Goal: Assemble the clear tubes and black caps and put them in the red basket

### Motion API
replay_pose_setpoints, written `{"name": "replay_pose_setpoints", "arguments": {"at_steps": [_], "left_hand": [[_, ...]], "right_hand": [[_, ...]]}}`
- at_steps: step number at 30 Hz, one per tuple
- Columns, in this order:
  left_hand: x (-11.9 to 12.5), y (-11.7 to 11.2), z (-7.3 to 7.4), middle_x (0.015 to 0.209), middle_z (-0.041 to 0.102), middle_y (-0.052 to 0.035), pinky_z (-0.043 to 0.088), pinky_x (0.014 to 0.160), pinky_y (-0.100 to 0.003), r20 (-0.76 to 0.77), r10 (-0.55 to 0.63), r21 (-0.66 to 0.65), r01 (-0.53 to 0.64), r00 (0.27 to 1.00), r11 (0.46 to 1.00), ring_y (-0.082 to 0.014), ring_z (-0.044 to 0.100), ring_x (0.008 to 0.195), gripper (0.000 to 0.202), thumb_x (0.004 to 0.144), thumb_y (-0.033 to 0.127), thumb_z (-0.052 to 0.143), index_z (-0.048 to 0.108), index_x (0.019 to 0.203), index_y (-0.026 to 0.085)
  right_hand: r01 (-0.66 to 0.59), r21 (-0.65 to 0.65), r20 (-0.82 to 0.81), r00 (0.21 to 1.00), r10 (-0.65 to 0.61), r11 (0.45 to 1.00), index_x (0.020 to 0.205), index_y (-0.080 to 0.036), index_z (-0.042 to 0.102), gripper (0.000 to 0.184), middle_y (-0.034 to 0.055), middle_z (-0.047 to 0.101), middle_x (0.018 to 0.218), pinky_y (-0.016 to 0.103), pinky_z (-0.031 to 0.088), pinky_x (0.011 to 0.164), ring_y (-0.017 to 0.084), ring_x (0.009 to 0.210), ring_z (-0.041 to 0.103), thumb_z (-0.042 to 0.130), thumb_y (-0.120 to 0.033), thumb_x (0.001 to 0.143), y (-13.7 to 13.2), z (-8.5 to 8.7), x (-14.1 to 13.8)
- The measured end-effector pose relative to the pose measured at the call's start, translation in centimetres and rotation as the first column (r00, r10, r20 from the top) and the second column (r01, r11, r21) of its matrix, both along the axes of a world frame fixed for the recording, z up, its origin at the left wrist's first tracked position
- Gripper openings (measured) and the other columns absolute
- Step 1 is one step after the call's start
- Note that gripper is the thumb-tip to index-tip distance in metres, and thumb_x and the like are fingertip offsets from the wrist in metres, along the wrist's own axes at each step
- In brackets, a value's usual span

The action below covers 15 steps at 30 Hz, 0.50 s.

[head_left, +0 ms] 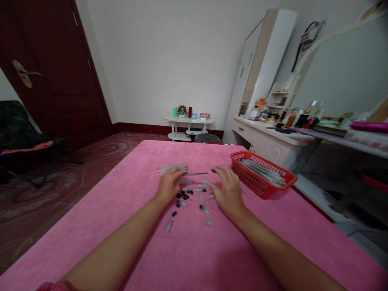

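Both my hands rest on a pink cloth-covered table (121,226). My left hand (169,184) has its fingers curled round a thin pen part (197,173) that pokes out to the right. My right hand (227,188) lies palm down with fingers bent, its tips near the same thin part; what it holds, if anything, is hidden. Between and below the hands lie several small clear caps (208,222) and black pieces (183,195). A small bundle of clear pen tubes (171,167) lies just beyond my left hand.
A red plastic basket (257,184) with several pens in it stands at the right of my right hand. A dressing table (266,139) with bottles is behind it. A low white table (188,121), a dark door (60,81) and a folding chair (21,149) stand farther off.
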<state>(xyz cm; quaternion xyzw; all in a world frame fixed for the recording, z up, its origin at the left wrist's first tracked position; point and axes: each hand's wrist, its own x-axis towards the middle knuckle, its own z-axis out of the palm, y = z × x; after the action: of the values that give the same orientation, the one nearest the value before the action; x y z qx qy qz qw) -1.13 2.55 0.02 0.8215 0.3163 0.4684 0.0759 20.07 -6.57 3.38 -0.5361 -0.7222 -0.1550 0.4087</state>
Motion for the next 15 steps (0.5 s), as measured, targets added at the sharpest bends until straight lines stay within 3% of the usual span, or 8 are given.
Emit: {"name": "replay_pose_setpoints", "arguments": {"at_steps": [4, 9, 15], "left_hand": [[-0.9, 0.8, 0.1, 0.088, 0.062, -0.0043, 0.047, 0.075, -0.028, 0.201, 0.037, 0.025, -0.043, 0.979, 0.999, -0.0151, 0.058, 0.084, 0.032, 0.078, 0.001, 0.046, 0.067, 0.095, 0.020], [-0.9, 0.7, 0.2, 0.088, 0.063, -0.0044, 0.047, 0.075, -0.028, 0.253, 0.024, 0.014, -0.029, 0.967, 0.999, -0.0155, 0.058, 0.084, 0.032, 0.079, 0.003, 0.046, 0.067, 0.096, 0.019], [-1.1, 1.4, -0.5, 0.085, 0.064, -0.0037, 0.047, 0.078, -0.030, 0.332, 0.113, -0.081, -0.091, 0.936, 0.993, -0.0164, 0.059, 0.084, 0.024, 0.077, 0.007, 0.048, 0.065, 0.090, 0.017]], "right_hand": [[-0.028, 0.004, -0.085, 0.996, 0.028, 1.000, 0.114, -0.018, 0.050, 0.033, 0.0099, 0.058, 0.107, 0.040, 0.039, 0.090, 0.024, 0.102, 0.052, 0.055, -0.023, 0.083, -0.1, -0.5, -0.4], [-0.123, -0.016, -0.315, 0.942, 0.112, 0.992, 0.129, -0.019, 0.036, 0.053, 0.0083, 0.059, 0.107, 0.038, 0.042, 0.088, 0.020, 0.093, 0.056, 0.055, -0.017, 0.079, -0.1, -0.6, -2.2], [-0.190, -0.077, -0.505, 0.854, 0.126, 0.979, 0.120, -0.016, 0.045, 0.042, 0.0078, 0.063, 0.100, 0.029, 0.046, 0.077, 0.015, 0.081, 0.059, 0.051, -0.018, 0.078, 2.7, 1.0, -4.3]]}}
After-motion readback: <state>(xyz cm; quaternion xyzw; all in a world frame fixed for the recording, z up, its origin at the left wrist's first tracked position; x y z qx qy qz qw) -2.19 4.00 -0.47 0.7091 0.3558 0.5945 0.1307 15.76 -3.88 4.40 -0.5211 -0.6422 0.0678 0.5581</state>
